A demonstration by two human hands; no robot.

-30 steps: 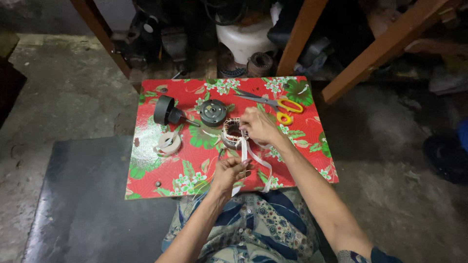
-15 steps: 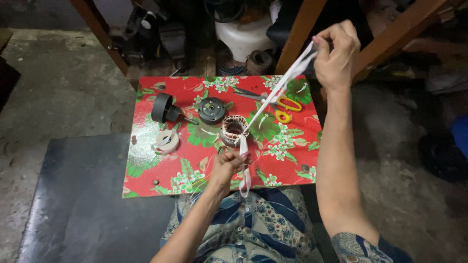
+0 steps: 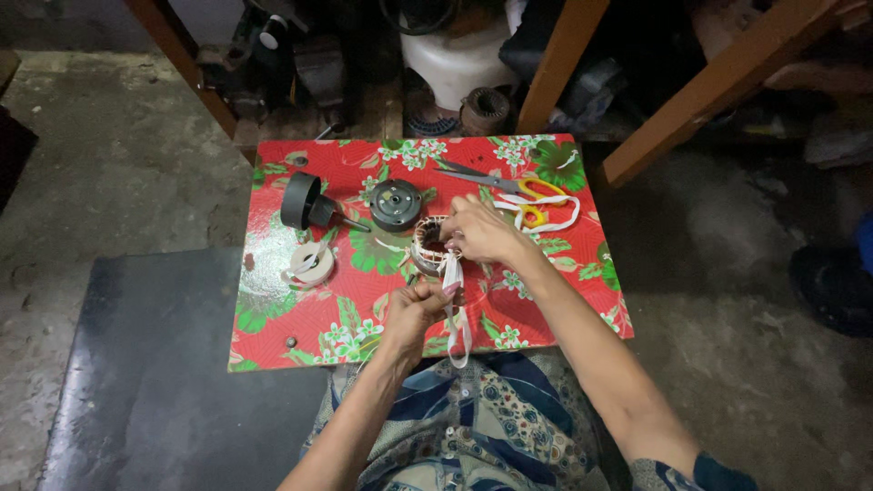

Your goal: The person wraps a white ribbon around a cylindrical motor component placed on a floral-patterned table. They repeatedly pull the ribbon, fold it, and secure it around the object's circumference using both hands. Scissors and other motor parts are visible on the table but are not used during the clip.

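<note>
Seen from above: right hand [image 3: 482, 232] pressed on copper-wound stator [image 3: 429, 245], left hand [image 3: 414, 312] pinching white tape [image 3: 455, 314] hanging below it. Alongside on red floral worktop [image 3: 300, 327]: yellow-handled scissors [image 3: 509, 185], grey round cap [image 3: 395, 204], tape roll [image 3: 311, 263].

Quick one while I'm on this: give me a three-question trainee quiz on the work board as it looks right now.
1. True or false: the scissors lie on the floor.
2. Which hand is at the stator coil? A left hand B right hand
3. What does the left hand grip?

Key
1. False: they lie on the floral board.
2. B
3. The white tape strip, which hangs over the near edge.
</note>
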